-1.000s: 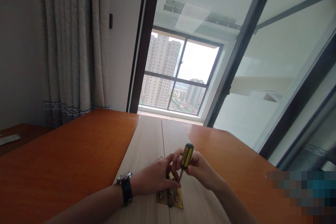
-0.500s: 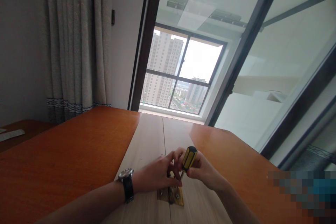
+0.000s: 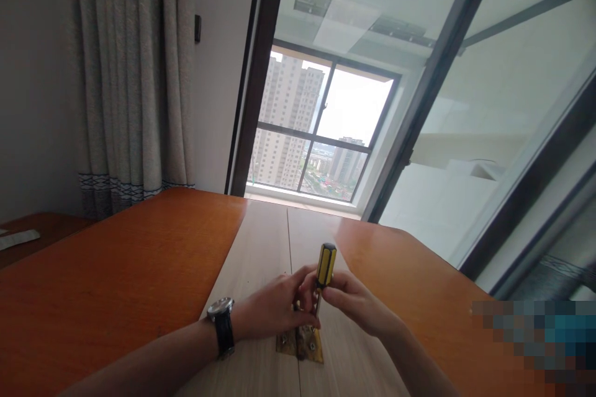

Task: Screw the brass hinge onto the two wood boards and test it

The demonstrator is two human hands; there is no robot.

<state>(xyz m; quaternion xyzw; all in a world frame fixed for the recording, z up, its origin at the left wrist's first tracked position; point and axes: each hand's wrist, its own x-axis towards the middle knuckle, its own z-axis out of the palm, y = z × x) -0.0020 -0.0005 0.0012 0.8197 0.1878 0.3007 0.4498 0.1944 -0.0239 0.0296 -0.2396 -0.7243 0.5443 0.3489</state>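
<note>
Toward six o'clock, low over a pair of pale boards (image 3: 265, 248), both hands meet around a screwdriver (image 3: 326, 265). The right hand (image 3: 361, 304) comes in from four o'clock, its grip closed on the base of the yellow and black handle, thumb on the near side and fingers curled behind. The handle stands almost upright, its butt tipped slightly toward one o'clock; the shaft runs down toward seven, and its end is lost at the left fingertips. The left hand (image 3: 272, 304) reaches in from eight o'clock, thumb and fingers bent close about the shaft's lower end; whether that grip pinches the shaft or something beside it cannot be told. Just below the fingertips, near six o'clock from the screwdriver, a brass hinge (image 3: 305, 352) lies across the seam between the boards. Screws (image 3: 312, 346) show in its near part, at three and nine o'clock; its far part is hidden by the left hand. A watch (image 3: 224, 332) circles the left wrist. The boards lie on an orange counter (image 3: 177, 260), running toward twelve o'clock and a window (image 3: 326, 130). A grey curtain (image 3: 130, 74) hangs at ten.
</note>
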